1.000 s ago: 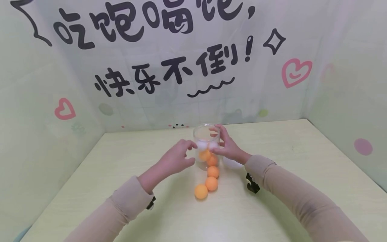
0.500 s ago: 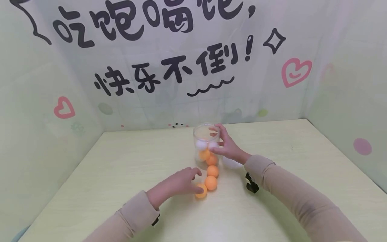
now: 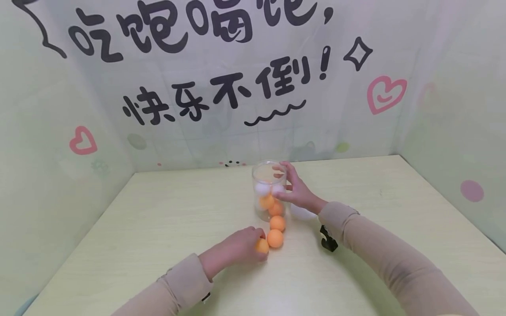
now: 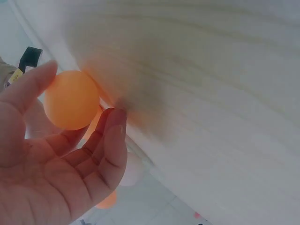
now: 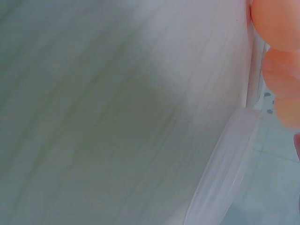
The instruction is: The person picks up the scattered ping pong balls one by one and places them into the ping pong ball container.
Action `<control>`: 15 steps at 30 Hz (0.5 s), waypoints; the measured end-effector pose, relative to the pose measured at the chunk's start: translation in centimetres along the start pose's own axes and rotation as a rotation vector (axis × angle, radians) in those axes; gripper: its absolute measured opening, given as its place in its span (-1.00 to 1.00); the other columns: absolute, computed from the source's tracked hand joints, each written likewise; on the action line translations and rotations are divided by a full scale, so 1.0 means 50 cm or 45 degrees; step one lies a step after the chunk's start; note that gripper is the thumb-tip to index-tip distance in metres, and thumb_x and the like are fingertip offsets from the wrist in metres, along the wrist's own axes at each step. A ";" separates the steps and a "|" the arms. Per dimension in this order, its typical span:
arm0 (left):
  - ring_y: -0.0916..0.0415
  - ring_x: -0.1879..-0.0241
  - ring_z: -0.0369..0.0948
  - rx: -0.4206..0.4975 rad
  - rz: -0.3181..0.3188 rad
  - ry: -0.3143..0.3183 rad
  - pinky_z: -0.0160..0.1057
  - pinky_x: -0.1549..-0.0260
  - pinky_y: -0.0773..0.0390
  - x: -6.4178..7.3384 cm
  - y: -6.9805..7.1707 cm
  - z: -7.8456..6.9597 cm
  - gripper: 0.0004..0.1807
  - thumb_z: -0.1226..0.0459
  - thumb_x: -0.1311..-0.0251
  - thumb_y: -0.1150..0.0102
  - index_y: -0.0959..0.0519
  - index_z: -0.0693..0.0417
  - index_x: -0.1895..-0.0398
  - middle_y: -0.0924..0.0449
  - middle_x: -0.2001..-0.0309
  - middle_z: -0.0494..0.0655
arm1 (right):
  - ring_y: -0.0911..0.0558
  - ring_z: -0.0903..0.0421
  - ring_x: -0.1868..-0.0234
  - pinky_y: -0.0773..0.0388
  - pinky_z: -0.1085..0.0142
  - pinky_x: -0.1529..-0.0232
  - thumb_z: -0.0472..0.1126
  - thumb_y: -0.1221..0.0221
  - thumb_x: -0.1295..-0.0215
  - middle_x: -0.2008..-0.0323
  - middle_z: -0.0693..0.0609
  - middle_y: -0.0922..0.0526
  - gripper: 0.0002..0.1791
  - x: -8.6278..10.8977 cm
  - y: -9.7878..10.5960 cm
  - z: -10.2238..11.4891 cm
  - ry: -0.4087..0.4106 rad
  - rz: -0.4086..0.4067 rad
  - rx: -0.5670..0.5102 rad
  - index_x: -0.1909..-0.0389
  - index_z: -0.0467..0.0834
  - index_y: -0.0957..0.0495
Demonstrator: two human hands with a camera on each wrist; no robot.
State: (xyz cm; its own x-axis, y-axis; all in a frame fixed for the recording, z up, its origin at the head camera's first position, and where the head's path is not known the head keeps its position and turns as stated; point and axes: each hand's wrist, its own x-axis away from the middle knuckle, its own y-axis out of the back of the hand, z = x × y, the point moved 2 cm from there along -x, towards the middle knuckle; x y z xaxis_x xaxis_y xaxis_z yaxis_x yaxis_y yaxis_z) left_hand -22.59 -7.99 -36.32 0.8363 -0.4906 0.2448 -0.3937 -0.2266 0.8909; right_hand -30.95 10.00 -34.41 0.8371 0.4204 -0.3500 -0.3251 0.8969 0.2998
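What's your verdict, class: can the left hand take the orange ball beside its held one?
Probably not yet: the left hand has the yellower ball in its grip, though the orange ball beside it sits uncovered.

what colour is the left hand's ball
Orange; the ball shows best in the left wrist view.

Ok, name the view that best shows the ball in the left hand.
Left wrist: the ball shows large and almost whole. Head: it is small, partly covered by the fingers. Right wrist: orange balls at the edge; I cannot tell whether it is among them.
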 end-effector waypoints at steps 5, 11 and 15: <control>-0.37 0.36 -0.20 0.028 0.009 0.000 -0.23 0.29 -0.43 -0.003 0.001 0.009 -0.64 0.25 0.09 -0.29 -0.49 0.14 0.17 -0.49 0.31 -0.12 | -0.15 -0.23 -0.32 -0.24 -0.15 -0.15 -0.48 -0.14 -0.08 -0.33 -0.27 -0.06 -0.18 0.001 0.000 0.003 -0.002 0.007 0.009 -0.28 -0.26 0.14; -0.39 0.29 -0.15 0.083 0.011 0.020 -0.13 0.19 -0.44 -0.004 0.013 0.022 -0.62 0.30 0.05 -0.26 -0.48 0.21 0.10 -0.53 0.22 -0.02 | -0.15 -0.25 -0.31 -0.26 -0.15 -0.13 -0.50 -0.14 -0.07 -0.32 -0.29 -0.06 -0.18 -0.006 0.002 -0.023 0.038 0.003 0.006 -0.27 -0.25 0.13; -0.38 0.29 -0.13 0.087 0.010 0.045 -0.12 0.19 -0.43 -0.004 0.021 0.027 -0.61 0.31 0.03 -0.25 -0.47 0.21 0.07 -0.53 0.21 0.00 | -0.16 -0.20 -0.32 -0.25 -0.15 -0.14 -0.49 -0.16 -0.07 -0.34 -0.22 -0.08 -0.16 -0.015 0.007 -0.055 0.032 -0.009 -0.002 -0.29 -0.16 0.11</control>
State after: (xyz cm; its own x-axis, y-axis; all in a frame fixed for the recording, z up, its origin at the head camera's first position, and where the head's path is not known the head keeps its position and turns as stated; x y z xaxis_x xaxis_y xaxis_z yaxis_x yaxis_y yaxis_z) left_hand -23.70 -9.28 -35.95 0.8456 -0.4627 0.2664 -0.4245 -0.2801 0.8610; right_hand -32.87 10.37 -36.49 0.8282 0.4173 -0.3740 -0.3198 0.9000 0.2961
